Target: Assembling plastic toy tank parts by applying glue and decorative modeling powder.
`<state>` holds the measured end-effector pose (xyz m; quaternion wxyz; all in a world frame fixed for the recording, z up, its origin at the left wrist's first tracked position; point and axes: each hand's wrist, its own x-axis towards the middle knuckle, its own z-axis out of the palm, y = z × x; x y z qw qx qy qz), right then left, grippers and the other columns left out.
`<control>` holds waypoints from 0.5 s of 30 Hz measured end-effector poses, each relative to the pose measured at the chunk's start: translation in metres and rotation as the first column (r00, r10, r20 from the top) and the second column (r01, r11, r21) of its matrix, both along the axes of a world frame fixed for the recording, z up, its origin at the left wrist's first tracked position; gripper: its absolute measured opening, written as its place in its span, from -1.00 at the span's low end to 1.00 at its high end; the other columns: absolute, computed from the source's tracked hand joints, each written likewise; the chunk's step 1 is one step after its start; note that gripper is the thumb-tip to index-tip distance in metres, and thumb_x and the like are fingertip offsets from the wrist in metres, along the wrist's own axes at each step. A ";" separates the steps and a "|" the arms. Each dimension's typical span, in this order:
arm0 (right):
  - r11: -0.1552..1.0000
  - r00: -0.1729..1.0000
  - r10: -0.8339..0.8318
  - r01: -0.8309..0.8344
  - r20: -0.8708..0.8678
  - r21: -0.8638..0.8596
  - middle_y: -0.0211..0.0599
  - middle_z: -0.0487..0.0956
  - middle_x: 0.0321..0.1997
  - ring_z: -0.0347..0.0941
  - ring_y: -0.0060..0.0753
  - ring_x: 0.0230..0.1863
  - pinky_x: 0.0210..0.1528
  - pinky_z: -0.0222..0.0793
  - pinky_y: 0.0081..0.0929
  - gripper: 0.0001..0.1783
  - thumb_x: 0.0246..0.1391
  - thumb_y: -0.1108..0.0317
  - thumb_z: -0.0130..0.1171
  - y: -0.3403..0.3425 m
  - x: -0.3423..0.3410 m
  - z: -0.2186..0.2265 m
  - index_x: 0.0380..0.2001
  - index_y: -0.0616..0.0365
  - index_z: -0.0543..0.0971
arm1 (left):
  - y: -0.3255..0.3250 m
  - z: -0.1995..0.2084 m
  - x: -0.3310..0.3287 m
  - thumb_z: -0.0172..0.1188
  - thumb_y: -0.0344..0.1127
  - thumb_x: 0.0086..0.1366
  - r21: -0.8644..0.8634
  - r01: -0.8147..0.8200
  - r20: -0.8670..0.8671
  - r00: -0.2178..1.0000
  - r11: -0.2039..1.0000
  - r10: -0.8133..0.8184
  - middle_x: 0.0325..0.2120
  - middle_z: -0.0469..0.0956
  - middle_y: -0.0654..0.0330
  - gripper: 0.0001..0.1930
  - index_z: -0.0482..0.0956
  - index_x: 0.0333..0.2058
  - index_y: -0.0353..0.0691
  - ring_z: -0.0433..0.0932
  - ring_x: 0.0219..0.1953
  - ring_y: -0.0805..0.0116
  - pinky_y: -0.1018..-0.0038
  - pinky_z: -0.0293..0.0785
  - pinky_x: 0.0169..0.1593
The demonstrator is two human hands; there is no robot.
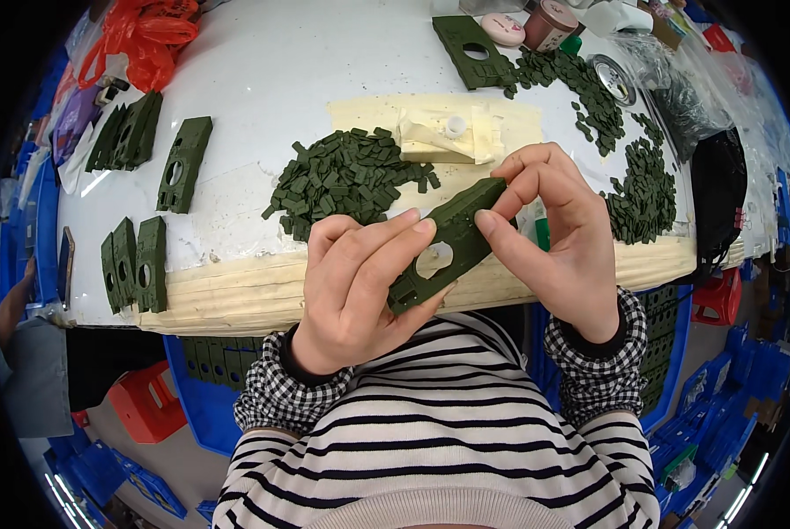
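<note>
A long dark green plastic model hull plate [461, 225] with a round hole is tilted between my hands, above the table's near edge. My left hand [351, 282] is closed on its lower left end, fingers across the top and thumb beneath. With finger and thumb, my right hand [558, 234] pinches the upper right end; whether a small piece is also in that pinch is hidden. Just beyond my left hand lies a heap of small dark green plastic tiles [337, 181]. Behind the plate sits a tape-wrapped block [448, 137] with a small white cap on it.
More hull plates lie at left [185, 165] and far right [472, 53]. Loose tiles [643, 189] spread along the right side. A red plastic bag [139, 40] is at the far left, a round tin [613, 81] at the far right. Blue crates [203, 423] and red stools [148, 404] stand below.
</note>
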<state>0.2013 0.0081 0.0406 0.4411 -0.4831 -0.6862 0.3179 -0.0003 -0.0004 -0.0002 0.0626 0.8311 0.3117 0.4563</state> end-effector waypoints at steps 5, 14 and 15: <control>0.988 0.987 0.071 -0.089 -0.141 -0.125 -0.34 0.44 -0.33 0.33 -0.51 -0.22 -0.08 0.22 -0.57 -0.90 -0.02 0.49 0.19 -0.006 0.007 0.003 -0.45 0.25 0.46 | 0.001 -0.001 0.002 0.44 -0.40 -0.23 -0.089 0.011 0.120 0.993 0.996 0.000 -0.22 0.56 0.08 -0.43 0.50 -0.13 -0.33 0.52 -0.30 0.33 0.45 0.30 -0.27; 0.955 0.932 -0.053 -0.058 -0.359 -0.292 -0.38 0.50 -0.34 0.38 -0.62 -0.28 -0.15 0.30 -0.66 -0.89 0.10 0.49 0.12 -0.017 0.004 0.011 -0.33 0.32 0.48 | 0.001 0.003 -0.002 0.46 -0.41 -0.23 -0.218 0.127 0.193 0.978 0.968 -0.085 -0.22 0.55 0.04 -0.40 0.48 -0.12 -0.37 0.52 -0.26 0.28 0.45 0.35 -0.27; 0.954 0.930 -0.051 -0.062 -0.363 -0.292 -0.37 0.50 -0.33 0.39 -0.62 -0.28 -0.15 0.31 -0.66 -0.89 0.10 0.50 0.12 -0.017 0.005 0.010 -0.31 0.33 0.48 | 0.001 0.004 -0.003 0.46 -0.41 -0.22 -0.236 0.137 0.198 0.976 0.962 -0.090 -0.22 0.54 0.03 -0.40 0.47 -0.11 -0.38 0.51 -0.25 0.26 0.45 0.37 -0.25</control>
